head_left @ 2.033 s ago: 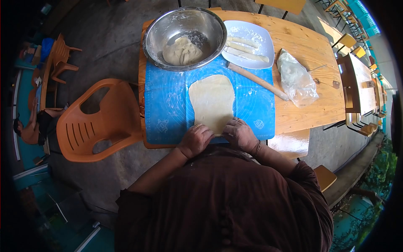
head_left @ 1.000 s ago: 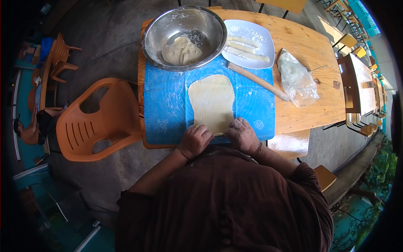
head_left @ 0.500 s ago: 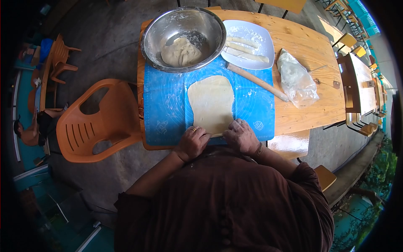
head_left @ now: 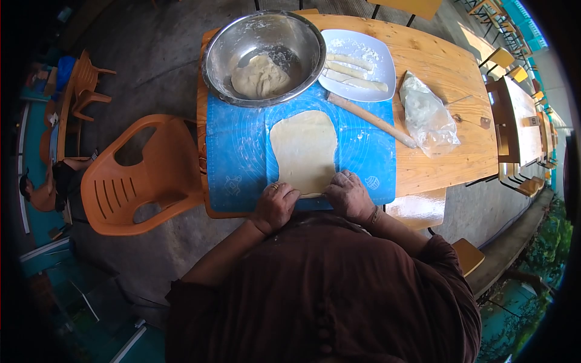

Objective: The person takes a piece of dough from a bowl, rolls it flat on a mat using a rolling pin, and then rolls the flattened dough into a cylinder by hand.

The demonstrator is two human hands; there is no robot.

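Note:
A flat sheet of dough [head_left: 304, 148] lies on a blue baking mat [head_left: 239, 151] printed with circles. At its near edge, my left hand [head_left: 276, 202] is closed on the left corner, a ring on one finger. My right hand [head_left: 348, 195] is closed on the right corner, with flour on its skin. Between the hands the near edge looks slightly turned up. Behind the sheet a wooden rolling pin [head_left: 370, 119] lies slantwise over the mat's right edge. A steel bowl [head_left: 216, 75] at the back holds a lump of dough [head_left: 260, 76].
Beside the bowl stands a white plate [head_left: 382, 51] with floured dough rolls [head_left: 354, 80]. A clear plastic bag [head_left: 428, 115] lies on the wooden table [head_left: 451, 63] to the right. An orange chair [head_left: 145, 175] is at the left. Farther left, a person [head_left: 45, 184] sits.
Both hands stay at the near edge of the dough with only a slight shift of the fingers. The bowl and mat sit almost the same.

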